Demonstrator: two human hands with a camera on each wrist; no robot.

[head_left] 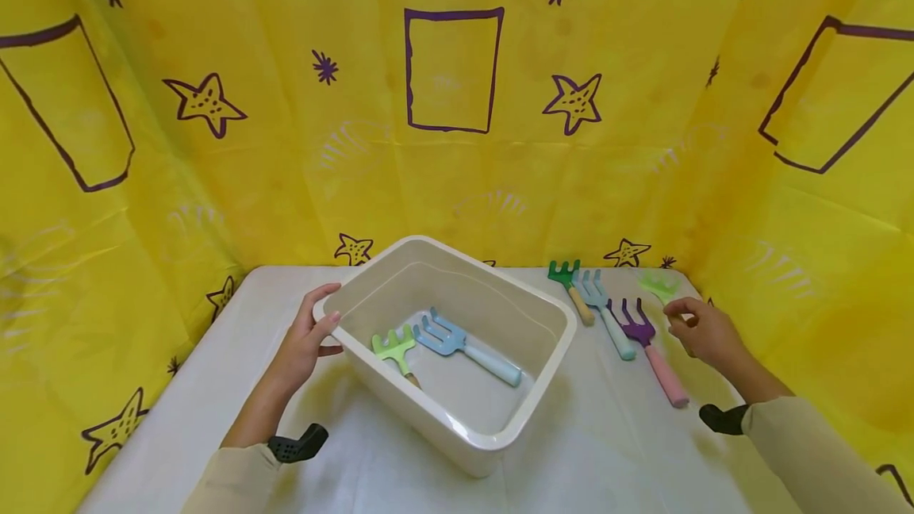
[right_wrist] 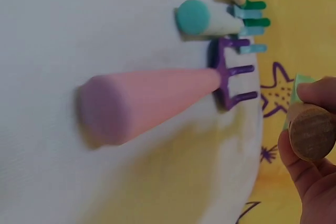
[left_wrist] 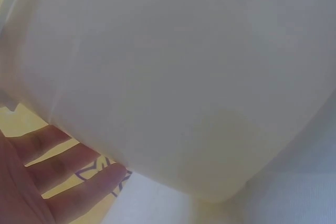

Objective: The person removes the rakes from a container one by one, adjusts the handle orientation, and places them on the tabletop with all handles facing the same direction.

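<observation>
Here, no writing shows: the left hand (head_left: 303, 343) rests straight fingers on the smooth cream tub (head_left: 500, 428); right of it, the right hand (head_left: 703, 331) pinches a wooden-handled light-green rake (head_left: 658, 285).

Light-green toy rake (head_left: 658, 285), wooden handle, lifted at table's far-right corner

The right hand (head_left: 703, 331) hides most of the light green rake (head_left: 658, 285), whose wooden handle seems pinched.

Two rakes (head_left: 446, 339) in tub (head_left: 543, 304) (others right)
</observation>
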